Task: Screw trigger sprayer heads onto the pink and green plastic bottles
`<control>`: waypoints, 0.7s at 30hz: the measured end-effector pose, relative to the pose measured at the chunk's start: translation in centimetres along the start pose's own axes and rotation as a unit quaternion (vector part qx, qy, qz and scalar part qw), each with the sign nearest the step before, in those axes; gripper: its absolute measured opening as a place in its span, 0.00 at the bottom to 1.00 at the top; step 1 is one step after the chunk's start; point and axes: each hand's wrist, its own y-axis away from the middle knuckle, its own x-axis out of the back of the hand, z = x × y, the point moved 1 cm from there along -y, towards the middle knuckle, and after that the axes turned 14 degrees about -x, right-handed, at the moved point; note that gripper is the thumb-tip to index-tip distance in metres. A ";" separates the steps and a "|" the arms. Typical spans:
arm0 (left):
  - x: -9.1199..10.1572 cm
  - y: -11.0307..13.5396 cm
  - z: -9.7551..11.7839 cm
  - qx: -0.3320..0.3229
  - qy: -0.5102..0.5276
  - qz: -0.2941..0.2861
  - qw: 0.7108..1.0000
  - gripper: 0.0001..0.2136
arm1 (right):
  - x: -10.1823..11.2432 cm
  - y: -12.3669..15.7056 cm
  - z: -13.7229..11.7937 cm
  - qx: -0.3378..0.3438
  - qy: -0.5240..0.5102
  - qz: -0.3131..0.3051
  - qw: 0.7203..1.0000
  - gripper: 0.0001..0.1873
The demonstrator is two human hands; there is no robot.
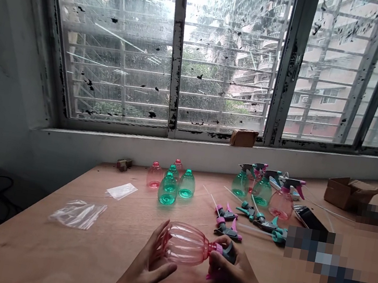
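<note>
A clear pink spray bottle (187, 244) lies sideways above the front of the table, its neck to the right. My left hand (151, 259) cups its base, fingers behind and thumb along the front. At the neck, my right hand (231, 261) is closed round the grey and pink spray head (218, 248), which sits on the bottle's mouth. Part of the trigger is hidden by the fingers. Just beyond lie loose pink-collared spray heads (226, 228) and teal ones (266, 221), with thin white tubes.
Open green bottles (168, 189) and pink bottles (154, 176) stand at the back. Bottles with spray heads (263, 189) stand farther right, near a phone-like black object (312, 222) and a cardboard box (350, 194). Plastic bags (79, 214) lie left. A blurred patch covers the right side.
</note>
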 end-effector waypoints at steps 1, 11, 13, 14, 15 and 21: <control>0.0 0.0 0.1 0.012 0.005 0.006 1.000 0.41 | 0.0 0.0 0.0 -0.001 0.002 -0.004 1.000 0.22; -0.4 -0.1 -0.2 0.008 -0.030 -0.034 0.999 0.49 | 0.1 0.1 0.1 -0.002 0.012 -0.002 1.000 0.21; -0.3 0.1 -0.3 0.008 -0.033 -0.032 0.999 0.51 | 0.2 0.0 0.1 -0.001 0.014 0.000 1.000 0.20; -0.3 0.1 -0.3 0.016 -0.027 -0.030 0.999 0.52 | 0.2 0.0 0.1 -0.001 0.013 -0.002 1.000 0.20; -0.3 0.2 -0.3 0.025 -0.021 -0.028 0.999 0.52 | 0.2 0.0 0.2 -0.001 0.010 -0.004 1.000 0.20; -0.3 0.1 0.2 0.041 -0.025 -0.033 0.998 0.45 | 0.2 0.2 -0.1 0.002 0.006 -0.007 1.000 0.20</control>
